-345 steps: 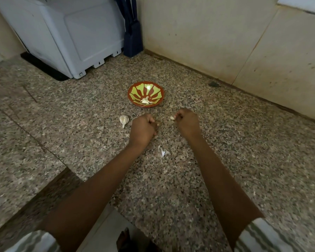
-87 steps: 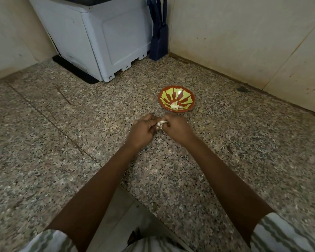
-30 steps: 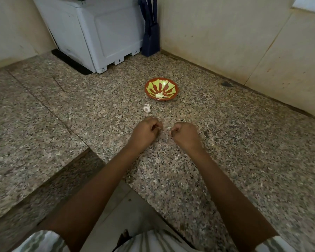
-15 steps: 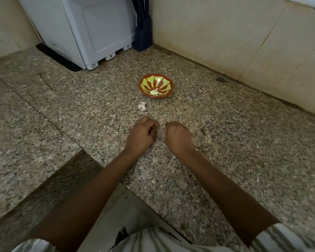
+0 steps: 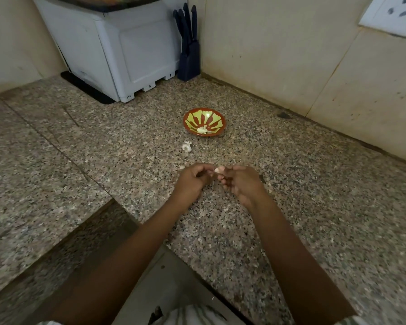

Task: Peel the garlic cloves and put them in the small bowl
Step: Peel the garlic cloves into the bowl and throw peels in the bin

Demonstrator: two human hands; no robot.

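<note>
**Garlic clove pinched between both grips, above the tabletop**

A garlic clove, pale with a pinkish tint, is held in the air just above the speckled granite tabletop, near the middle of the scene. The right grip pinches it at the right end between thumb and forefinger, with its other fingers curled below. The left grip meets the clove from the left, fingers curled inward and fingertips closed on that end. Both forearms reach in from the near edge.

Farther out, a little left of the clove, a small whitish garlic piece lies on the tabletop; whether it is a clove or loose skin cannot be told. Just beyond it stands the small bowl, red-brown with yellow-green petal shapes inside, and a few pale peeled cloves rest at its near inner side.

At the far left a white appliance sits on a black mat. A dark blue knife block stands just to its right, in the corner where the beige walls meet. A white socket plate is on the far right wall. A dark spot marks the tabletop by that wall.
</note>
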